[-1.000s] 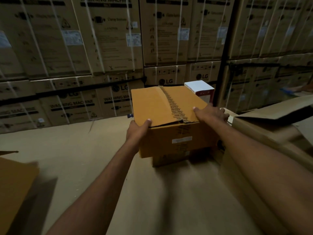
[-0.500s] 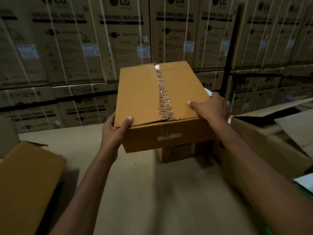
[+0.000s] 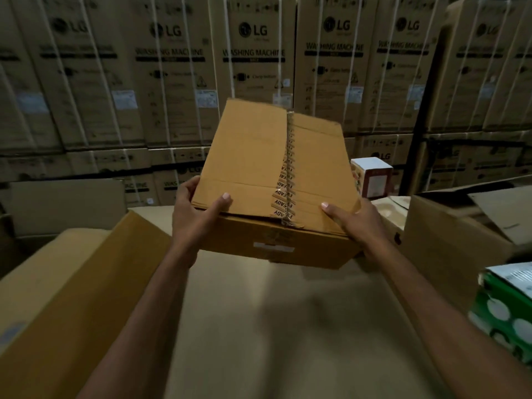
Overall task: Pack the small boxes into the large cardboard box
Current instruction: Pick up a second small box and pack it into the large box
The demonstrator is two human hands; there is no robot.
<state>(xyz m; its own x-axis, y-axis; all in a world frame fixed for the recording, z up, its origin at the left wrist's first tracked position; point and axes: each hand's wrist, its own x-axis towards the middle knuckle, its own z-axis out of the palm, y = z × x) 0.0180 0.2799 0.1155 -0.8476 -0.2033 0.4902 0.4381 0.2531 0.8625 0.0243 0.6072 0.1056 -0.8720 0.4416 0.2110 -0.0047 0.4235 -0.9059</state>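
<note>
At eight o'clock, a brown carton lies low by the frame's edge. Our left hand grips the near left corner of the taped box, thumb on top, fingers curled round its side. The box hangs tilted at the centre, off the floor. Our right hand clamps its near right corner, thumb on the lid. Toward three o'clock stand a white-topped box and an open carton; at four, a green box.
</note>
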